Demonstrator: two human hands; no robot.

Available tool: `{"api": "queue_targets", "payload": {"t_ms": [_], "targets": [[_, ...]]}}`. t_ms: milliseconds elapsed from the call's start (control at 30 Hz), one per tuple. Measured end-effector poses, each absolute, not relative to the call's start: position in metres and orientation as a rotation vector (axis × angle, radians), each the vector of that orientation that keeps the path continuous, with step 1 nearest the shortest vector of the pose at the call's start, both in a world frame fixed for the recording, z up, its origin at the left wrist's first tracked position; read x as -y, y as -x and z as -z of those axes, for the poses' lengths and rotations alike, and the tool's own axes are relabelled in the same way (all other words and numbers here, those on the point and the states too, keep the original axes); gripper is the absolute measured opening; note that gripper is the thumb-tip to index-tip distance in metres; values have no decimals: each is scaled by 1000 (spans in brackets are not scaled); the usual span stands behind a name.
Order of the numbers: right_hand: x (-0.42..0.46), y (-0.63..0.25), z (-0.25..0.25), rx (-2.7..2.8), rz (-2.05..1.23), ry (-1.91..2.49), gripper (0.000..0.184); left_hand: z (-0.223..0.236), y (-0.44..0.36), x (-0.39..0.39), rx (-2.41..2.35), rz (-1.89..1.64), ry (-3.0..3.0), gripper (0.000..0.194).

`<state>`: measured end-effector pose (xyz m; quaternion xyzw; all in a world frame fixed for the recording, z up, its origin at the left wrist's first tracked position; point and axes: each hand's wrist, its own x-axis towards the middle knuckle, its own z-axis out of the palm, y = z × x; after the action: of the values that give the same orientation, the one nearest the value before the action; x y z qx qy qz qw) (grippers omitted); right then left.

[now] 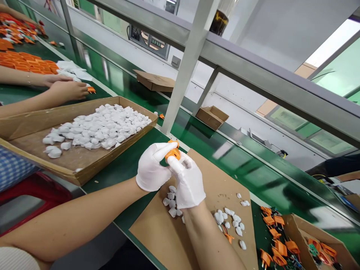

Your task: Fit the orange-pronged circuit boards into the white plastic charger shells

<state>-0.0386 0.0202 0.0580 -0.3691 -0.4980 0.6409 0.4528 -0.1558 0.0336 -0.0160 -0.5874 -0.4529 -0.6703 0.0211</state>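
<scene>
In white gloves, my left hand (153,167) and my right hand (189,182) come together above the near edge of a cardboard sheet (157,225). Both grip an orange plug housing (174,153), partly covered by the fingers, with small pins at its far end. Below my hands on the cardboard lies a cluster of small white pieces (172,202). More white pieces (238,223) are scattered to the right of my right forearm, with an orange plug part (229,237) among them.
A shallow cardboard tray (75,172) holding a white heap (104,125) stands on the left. Beyond it, another person's hands (69,90) work beside orange parts (25,62). Orange plugs (278,247) and a box (334,240) lie right. A metal post (182,71) rises ahead.
</scene>
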Motion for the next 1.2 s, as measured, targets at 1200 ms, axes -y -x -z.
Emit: {"api": "queue_targets", "payload": {"t_ms": [1200], "targets": [[-33, 2, -65, 1539, -169, 779, 26, -30, 174, -36, 1504, 3632, 2545, 31]]}}
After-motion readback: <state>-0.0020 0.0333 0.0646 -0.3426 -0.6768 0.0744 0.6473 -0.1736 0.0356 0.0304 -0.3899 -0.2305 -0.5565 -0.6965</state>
